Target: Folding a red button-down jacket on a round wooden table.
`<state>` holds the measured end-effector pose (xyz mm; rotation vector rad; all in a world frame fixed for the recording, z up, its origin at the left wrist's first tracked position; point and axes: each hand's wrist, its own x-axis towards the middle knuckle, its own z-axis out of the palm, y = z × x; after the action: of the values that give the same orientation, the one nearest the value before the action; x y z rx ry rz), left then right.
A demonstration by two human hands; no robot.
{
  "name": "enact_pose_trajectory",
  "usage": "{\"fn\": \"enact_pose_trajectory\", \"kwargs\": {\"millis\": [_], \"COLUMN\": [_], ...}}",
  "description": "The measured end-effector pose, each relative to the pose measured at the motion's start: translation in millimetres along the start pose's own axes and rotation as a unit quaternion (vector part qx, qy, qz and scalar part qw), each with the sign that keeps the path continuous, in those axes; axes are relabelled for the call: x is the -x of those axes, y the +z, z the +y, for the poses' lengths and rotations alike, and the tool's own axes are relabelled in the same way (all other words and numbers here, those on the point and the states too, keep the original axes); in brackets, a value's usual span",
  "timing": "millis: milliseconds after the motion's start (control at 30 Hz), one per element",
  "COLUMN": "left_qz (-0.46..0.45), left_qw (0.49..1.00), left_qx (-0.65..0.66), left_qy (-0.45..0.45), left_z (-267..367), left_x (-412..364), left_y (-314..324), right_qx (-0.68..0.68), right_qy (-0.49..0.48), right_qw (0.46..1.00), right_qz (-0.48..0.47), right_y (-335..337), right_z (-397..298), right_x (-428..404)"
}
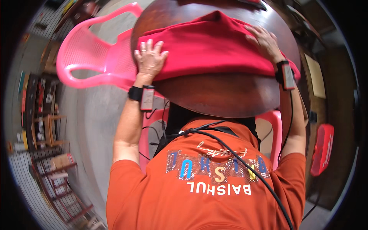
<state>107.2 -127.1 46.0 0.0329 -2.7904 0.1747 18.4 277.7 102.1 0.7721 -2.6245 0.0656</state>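
A folded piece of red cloth (205, 49) stretches across a round brown table (218, 95). Its far edge rises to a peak near the middle. My left hand (151, 59) rests flat on the cloth's left end, fingers spread, with a ring on one finger. At the cloth's right side, my right hand (263, 41) lies with its fingertips on the fabric and grips nothing that I can see. Part of the cloth's right end is hidden behind my right wrist. Whether the cloth is a garment cannot be told.
A pink plastic armchair (115, 57) stands against the table's left side. Black cables (224, 141) run over my orange shirt. A dark object (250, 3) lies at the table's far edge. Shelves (40, 109) line the left; a red plastic case (322, 149) is at right.
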Motion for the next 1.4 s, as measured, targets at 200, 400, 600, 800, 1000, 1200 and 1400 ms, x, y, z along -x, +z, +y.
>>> {"fn": "enact_pose_trajectory", "kwargs": {"millis": [200, 400, 600, 800, 1000, 1200, 1400], "left_qz": [-0.022, -0.046, 0.099, 0.1, -0.049, -0.112, -0.175], "left_qw": [0.989, 0.972, 0.959, 0.932, 0.902, 0.899, 0.914], "left_qx": [0.142, 0.222, 0.259, 0.277, 0.349, 0.334, 0.267], "left_qy": [-0.04, -0.054, -0.061, -0.21, -0.248, -0.261, -0.25], "left_z": [-2, -7, -37, -39, -54, -44, -27], "left_x": [16, 8, 1, 6, 19, 34, 52], "left_y": [-3, 2, 31, 22, -14, -33, -41], "right_qx": [0.048, 0.077, -0.068, -0.055, -0.051, 0.003, 0.023], "right_qy": [-0.013, -0.111, 0.036, 0.028, -0.032, -0.199, -0.166], "right_qw": [0.999, 0.991, 0.997, 0.998, 0.998, 0.979, 0.986], "right_qz": [-0.004, 0.026, -0.001, -0.011, -0.01, 0.037, 0.017], "right_y": [80, 97, 89, 93, 97, 107, 107], "right_z": [55, 87, 63, 72, 85, 119, 111], "right_x": [45, 36, 26, 32, 28, 22, 19]}}
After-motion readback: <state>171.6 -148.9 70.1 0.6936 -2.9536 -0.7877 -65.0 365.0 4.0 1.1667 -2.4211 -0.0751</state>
